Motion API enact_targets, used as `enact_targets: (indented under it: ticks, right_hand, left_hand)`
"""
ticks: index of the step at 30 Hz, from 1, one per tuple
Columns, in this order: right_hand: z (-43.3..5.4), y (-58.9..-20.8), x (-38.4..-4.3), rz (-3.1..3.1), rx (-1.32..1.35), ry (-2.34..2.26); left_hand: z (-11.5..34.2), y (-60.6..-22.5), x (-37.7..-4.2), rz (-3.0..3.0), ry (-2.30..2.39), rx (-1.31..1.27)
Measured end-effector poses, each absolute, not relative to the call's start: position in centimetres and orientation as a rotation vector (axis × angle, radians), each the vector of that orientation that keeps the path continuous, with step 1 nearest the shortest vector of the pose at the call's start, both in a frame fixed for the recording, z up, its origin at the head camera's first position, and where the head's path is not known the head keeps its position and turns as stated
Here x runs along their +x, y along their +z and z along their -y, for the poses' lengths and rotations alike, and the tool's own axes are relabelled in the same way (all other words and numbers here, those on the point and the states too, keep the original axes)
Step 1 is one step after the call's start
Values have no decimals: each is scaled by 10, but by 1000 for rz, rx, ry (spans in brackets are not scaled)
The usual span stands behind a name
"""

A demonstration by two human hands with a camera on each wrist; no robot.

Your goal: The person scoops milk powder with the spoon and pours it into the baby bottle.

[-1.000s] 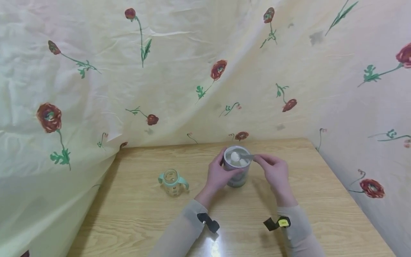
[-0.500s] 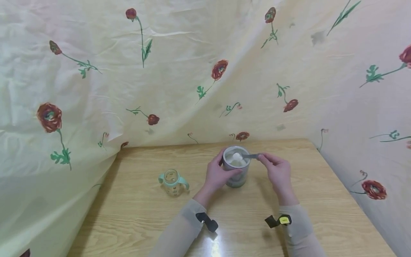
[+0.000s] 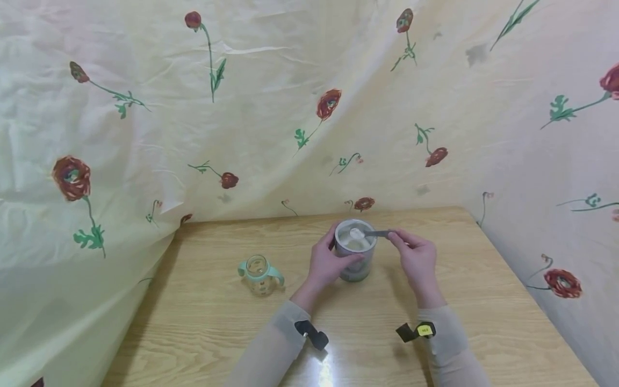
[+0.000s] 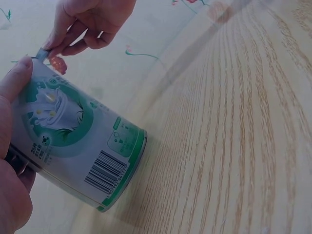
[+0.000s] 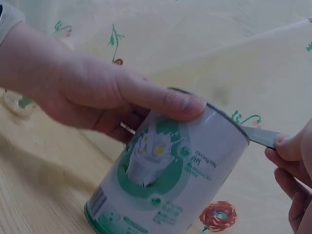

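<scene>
My left hand (image 3: 328, 264) grips a milk powder can (image 3: 358, 273) round its upper side, the thumb across the front. White with a green printed label, the open can (image 4: 105, 129) tilts in both wrist views. My right hand (image 3: 418, 262) pinches the grey handle of a scoop (image 3: 378, 234) between thumb and fingers at the can's right rim. The scoop's bowl is inside the can's mouth, with white powder in and below it in the head view. In the right wrist view only the flat handle (image 5: 262, 136) shows, and the can's wall hides the bowl.
A clear baby bottle (image 3: 261, 284) with mint-green handles stands uncapped to the left of the can. The wooden table (image 3: 208, 333) meets a flower-printed cloth (image 3: 271, 123) at its back and sides.
My right hand has shifted slightly right with the scoop, drawing its bowl toward the can's right rim. The white heap on the scoop looks flatter. The left hand keeps its grip.
</scene>
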State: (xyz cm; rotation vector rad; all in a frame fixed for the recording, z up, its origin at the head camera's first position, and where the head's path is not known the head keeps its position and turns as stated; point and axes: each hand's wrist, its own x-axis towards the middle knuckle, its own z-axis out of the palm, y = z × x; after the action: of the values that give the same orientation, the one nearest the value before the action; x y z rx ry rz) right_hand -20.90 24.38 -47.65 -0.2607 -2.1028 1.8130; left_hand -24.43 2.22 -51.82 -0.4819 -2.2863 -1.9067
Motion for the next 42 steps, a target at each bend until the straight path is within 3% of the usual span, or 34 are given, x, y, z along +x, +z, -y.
enact_targets:
  ticks: [42]
  right_hand:
    - [-232, -477, -208, 1949, -383, 1811]
  left_hand:
    - [-24, -520, -246, 2225, -1919, -471]
